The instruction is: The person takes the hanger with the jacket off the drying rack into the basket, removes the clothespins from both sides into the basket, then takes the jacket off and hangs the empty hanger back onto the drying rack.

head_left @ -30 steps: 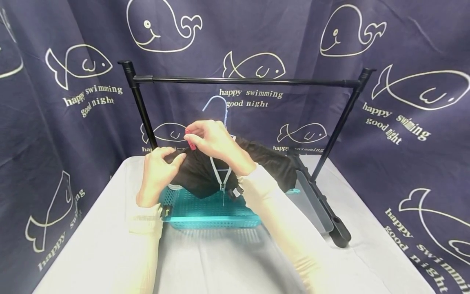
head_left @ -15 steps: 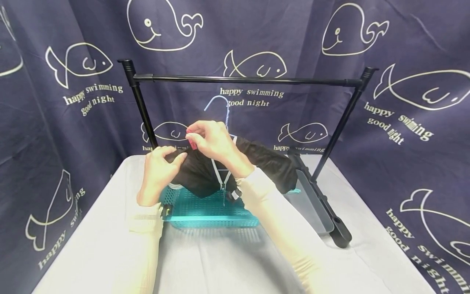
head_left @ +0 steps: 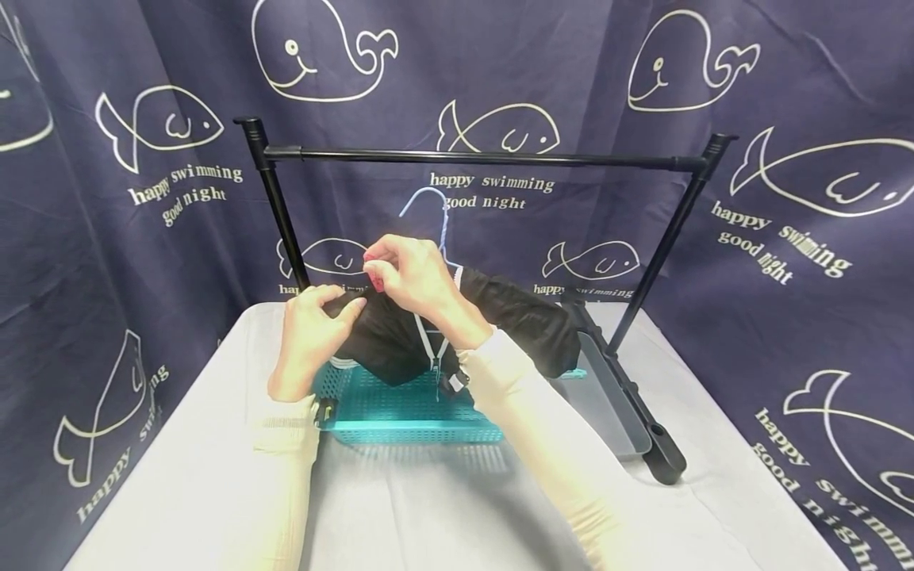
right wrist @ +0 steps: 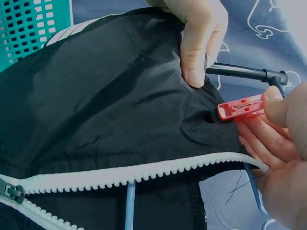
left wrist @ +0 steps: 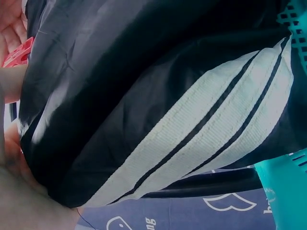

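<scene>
A black jacket point(head_left: 389, 341) with a white zipper point(right wrist: 120, 177) hangs on a light blue hanger point(head_left: 444, 218), whose hook sticks up above the hands. My left hand point(head_left: 307, 337) grips the jacket's left shoulder cloth, its thumb on the near side in the right wrist view. Beside it, my right hand point(head_left: 421, 277) pinches a red clothespin point(right wrist: 240, 108) between thumb and fingers. The clothespin's tip lies at the shoulder edge of the cloth, close to the collar end of the zipper. White stripes point(left wrist: 192, 120) run along the sleeve in the left wrist view.
A black rack point(head_left: 464, 157) spans the table behind the hands, its right foot point(head_left: 664, 456) reaching forward. Below the jacket sits a turquoise perforated basket point(head_left: 421, 431). To its right is a grey tray point(head_left: 614, 412), partly behind the right arm. A patterned blue curtain surrounds the table.
</scene>
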`<state>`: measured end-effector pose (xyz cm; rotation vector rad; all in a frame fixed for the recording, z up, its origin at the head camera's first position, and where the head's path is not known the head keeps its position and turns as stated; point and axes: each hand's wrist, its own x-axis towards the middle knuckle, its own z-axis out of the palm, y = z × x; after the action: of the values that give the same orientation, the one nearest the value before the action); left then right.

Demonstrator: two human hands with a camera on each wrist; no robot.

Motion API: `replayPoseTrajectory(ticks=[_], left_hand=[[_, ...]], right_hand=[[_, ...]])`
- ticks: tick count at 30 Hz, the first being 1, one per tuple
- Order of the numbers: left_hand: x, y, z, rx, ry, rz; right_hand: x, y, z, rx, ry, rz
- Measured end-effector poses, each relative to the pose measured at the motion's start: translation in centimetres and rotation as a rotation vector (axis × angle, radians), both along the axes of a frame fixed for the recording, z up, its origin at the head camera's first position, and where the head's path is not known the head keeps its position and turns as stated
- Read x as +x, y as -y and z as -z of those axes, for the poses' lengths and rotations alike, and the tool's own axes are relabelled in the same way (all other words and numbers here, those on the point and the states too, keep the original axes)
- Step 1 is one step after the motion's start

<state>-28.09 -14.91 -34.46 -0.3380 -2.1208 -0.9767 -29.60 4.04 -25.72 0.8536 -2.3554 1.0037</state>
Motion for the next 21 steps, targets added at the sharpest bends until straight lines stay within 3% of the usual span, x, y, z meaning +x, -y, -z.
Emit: replayPoseTrajectory(ticks=[11, 21], left_hand=[[-0.11, -0.03, 0.03, -0.016, -0.006, -0.003], [0.03, -0.03, -0.05, -0.016, 0.006, -0.005]], right_hand=[[0.31, 0.16, -0.06, -0.091, -0.008, -0.020], [0.87, 0.30, -0.37, -0.159, -0.026, -0.095]])
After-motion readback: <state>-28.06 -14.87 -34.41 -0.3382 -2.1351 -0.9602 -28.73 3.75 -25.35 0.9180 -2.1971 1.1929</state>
